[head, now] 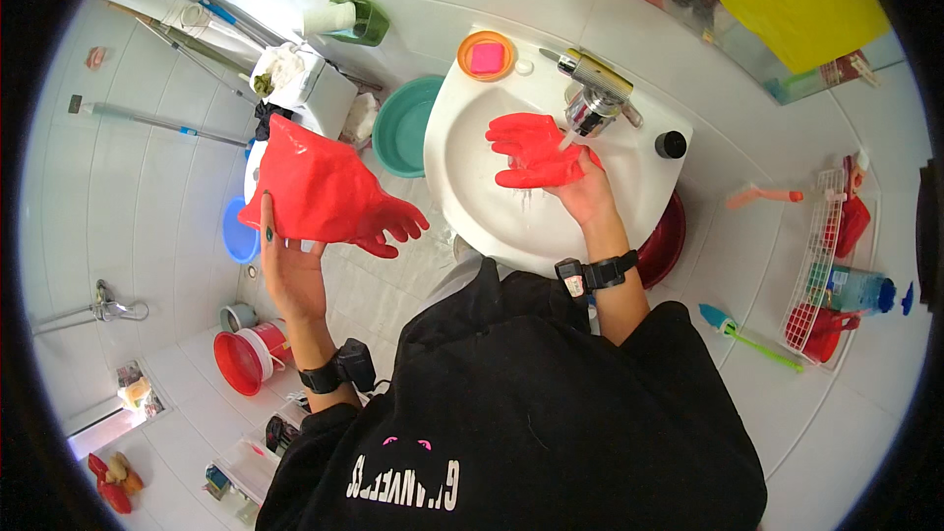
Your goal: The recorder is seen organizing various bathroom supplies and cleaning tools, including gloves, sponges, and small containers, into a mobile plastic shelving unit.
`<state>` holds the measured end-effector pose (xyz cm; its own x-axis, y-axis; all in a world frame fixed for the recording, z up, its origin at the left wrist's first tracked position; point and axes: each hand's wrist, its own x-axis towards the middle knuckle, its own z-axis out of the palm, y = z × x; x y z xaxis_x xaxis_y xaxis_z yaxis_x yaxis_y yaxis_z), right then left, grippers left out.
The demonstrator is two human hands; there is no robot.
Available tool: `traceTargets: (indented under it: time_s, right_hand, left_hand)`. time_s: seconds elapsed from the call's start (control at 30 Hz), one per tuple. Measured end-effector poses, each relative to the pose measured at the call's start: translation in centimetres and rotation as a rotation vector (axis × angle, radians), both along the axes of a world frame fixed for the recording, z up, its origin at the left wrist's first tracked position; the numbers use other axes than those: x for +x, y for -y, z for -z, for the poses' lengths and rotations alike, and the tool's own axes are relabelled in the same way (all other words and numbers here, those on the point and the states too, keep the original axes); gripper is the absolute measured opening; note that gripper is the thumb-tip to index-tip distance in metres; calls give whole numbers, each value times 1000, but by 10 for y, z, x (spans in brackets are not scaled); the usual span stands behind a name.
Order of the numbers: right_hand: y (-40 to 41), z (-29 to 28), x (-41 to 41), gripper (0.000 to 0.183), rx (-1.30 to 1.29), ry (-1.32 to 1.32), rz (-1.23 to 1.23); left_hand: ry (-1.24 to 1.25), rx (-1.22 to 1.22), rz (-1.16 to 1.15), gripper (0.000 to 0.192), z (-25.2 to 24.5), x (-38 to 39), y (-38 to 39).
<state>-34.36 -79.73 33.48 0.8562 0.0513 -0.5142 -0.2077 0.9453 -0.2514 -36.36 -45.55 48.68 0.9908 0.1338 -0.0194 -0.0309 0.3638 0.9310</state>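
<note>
My left hand [293, 273] holds a red rubber glove [317, 184] by its wide cuff, off to the left of the sink. This glove looks puffed out, with its fingers pointing right towards the basin. Over the white washbasin [472, 199], my right hand [586, 188] grips a second red rubber glove [531, 155], palm and fingers spread. Water from the chrome faucet [594, 99] runs onto that glove and drips off its lower edge. Most of the right hand's fingers are hidden by the glove.
An orange dish [464, 63] with pink soap [487, 58] and a black cap [670, 144] sit on the basin rim. A green tub [405, 129] stands left of it. Farther left are a red bucket [240, 365] and blue basin [240, 232]. A yellow bag [804, 7] hangs upper right.
</note>
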Motion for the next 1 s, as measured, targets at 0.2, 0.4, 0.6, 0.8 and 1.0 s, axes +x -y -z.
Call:
traceTargets:
  time_s: [0.2, 0.4, 0.6, 0.8, 1.0]
  right_hand:
    - [3, 3, 3, 32, -120, 23, 81]
    - [9, 18, 5, 45, -512, 47, 184]
    - [10, -5, 8, 44, -366, 206, 254]
    - [3, -17, 8, 43, -304, 223, 197]
    - [0, -5, 10, 48, -489, 300, 210]
  left_hand:
    - [-8, -13, -13, 62, 3, -2, -5]
    - [-1, -23, -13, 62, 6, -2, -8]
    - [-12, -29, -16, 62, 10, -1, -8]
    - [-18, -99, -15, 63, 10, -1, -9]
    - [13, 179, -104, 69, 8, 3, 6]
